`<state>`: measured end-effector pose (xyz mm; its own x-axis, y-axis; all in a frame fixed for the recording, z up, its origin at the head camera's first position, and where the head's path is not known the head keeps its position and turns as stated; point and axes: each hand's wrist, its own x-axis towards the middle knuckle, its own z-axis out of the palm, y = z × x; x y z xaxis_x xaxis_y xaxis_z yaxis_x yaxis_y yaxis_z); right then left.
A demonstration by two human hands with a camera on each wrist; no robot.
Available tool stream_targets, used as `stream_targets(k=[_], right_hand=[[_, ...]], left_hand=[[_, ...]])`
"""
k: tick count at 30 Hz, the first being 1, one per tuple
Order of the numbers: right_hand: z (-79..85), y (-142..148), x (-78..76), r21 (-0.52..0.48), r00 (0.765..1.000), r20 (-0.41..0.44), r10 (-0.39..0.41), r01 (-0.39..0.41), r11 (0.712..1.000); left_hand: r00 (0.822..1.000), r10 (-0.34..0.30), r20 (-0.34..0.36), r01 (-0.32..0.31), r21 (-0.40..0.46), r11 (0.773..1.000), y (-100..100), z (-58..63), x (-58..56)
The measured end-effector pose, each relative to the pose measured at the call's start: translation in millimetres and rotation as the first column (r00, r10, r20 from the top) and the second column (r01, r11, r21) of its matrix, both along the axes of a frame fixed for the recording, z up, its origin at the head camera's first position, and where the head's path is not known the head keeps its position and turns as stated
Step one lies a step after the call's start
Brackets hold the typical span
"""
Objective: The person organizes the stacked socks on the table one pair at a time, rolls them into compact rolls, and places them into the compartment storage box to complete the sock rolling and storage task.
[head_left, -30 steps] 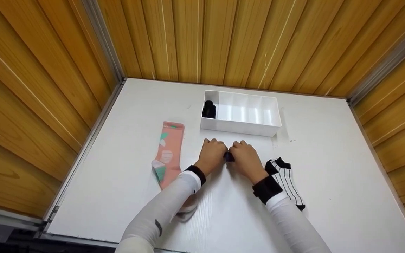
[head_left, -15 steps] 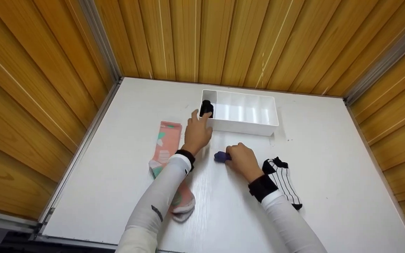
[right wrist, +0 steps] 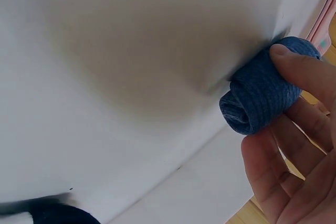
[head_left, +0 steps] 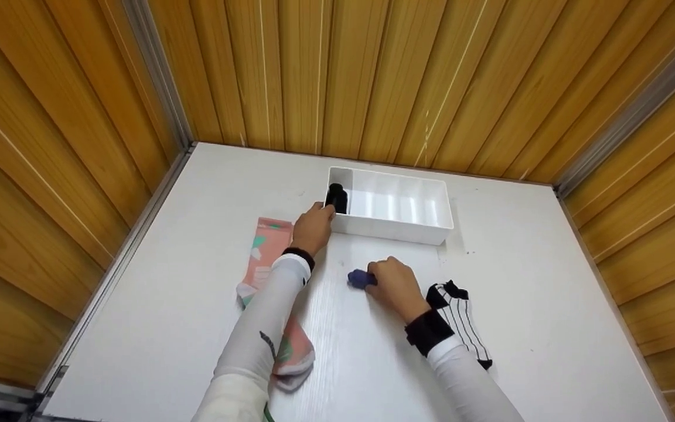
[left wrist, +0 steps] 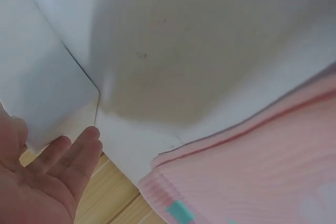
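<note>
My right hand (head_left: 395, 287) grips a rolled-up dark blue sock (head_left: 360, 279) above the white table. In the right wrist view the thumb lies on top of the blue roll (right wrist: 268, 85) and the fingers are beneath it. My left hand (head_left: 313, 227) is at the front left corner of a white divided box (head_left: 396, 227), holding that corner with the thumb at the rim and the fingers along the left end. In the left wrist view the fingers (left wrist: 79, 156) lie beside the box's end. A rolled black sock (head_left: 337, 199) sits in the leftmost compartment.
Pink socks (head_left: 270, 237) with green and white patches lie flat on the left, partly under the left forearm. White socks with black stripes (head_left: 460, 316) lie right of the right hand. Wood-patterned walls (head_left: 372, 76) enclose the table (head_left: 525, 275).
Both hands were together at the blue sock. The left hand let go and moved to the box's front left corner, while the right hand kept the sock. The head view tilted slightly.
</note>
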<state>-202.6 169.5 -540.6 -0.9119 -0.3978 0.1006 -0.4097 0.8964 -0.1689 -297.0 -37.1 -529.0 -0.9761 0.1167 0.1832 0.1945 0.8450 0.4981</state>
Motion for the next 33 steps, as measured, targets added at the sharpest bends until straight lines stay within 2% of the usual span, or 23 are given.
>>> stream_targets(k=[6, 9, 12, 15, 18, 22, 24, 28, 33], right_hand=[[6.4, 6.6, -7.0, -0.006, 1.0, -0.023, 0.008, -0.008, 1.0], [13.8, 13.6, -12.1, -0.04, 0.999, -0.03, -0.02, 0.019, 0.999], [25.8, 21.5, -21.4, -0.122, 0.996, -0.032, -0.083, 0.078, 0.989], [42.3, 28.4, -34.1, -0.238, 0.984, -0.038, -0.173, 0.159, 0.958], [61.4, 33.2, -49.1, -0.333, 0.959, -0.065, -0.274, 0.238, 0.912], [83.1, 34.1, -75.5, -0.369, 0.915, -0.122, -0.384, 0.317, 0.874], [88.8, 31.3, -89.9, -0.374, 0.903, -0.126, -0.411, 0.341, 0.863], [86.2, 17.6, -113.0, -0.384, 0.91, -0.078, -0.407, 0.349, 0.855], [68.3, -1.9, -127.6, -0.401, 0.912, -0.059, -0.405, 0.35, 0.847]], left_hand=[[0.998, 0.031, -0.061, -0.031, -0.006, 0.999, 5.7, 4.5, -3.4], [0.998, 0.039, -0.049, -0.04, -0.022, 0.999, 11.0, 7.9, -5.6], [0.998, 0.051, -0.025, -0.052, -0.04, 0.998, 16.8, 11.6, -7.5], [0.998, 0.064, -0.007, -0.064, -0.056, 0.996, 21.9, 14.2, -7.5], [0.997, 0.072, 0.012, -0.07, -0.08, 0.994, 25.9, 15.4, -6.3], [0.997, 0.078, 0.02, -0.076, -0.097, 0.992, 31.2, 16.6, -5.0], [0.997, 0.075, 0.015, -0.073, -0.095, 0.993, 33.8, 16.5, -3.9], [0.997, 0.073, 0.022, -0.07, -0.099, 0.993, 36.2, 15.5, 0.5], [0.997, 0.078, 0.019, -0.075, -0.102, 0.992, 33.8, 13.1, 6.8]])
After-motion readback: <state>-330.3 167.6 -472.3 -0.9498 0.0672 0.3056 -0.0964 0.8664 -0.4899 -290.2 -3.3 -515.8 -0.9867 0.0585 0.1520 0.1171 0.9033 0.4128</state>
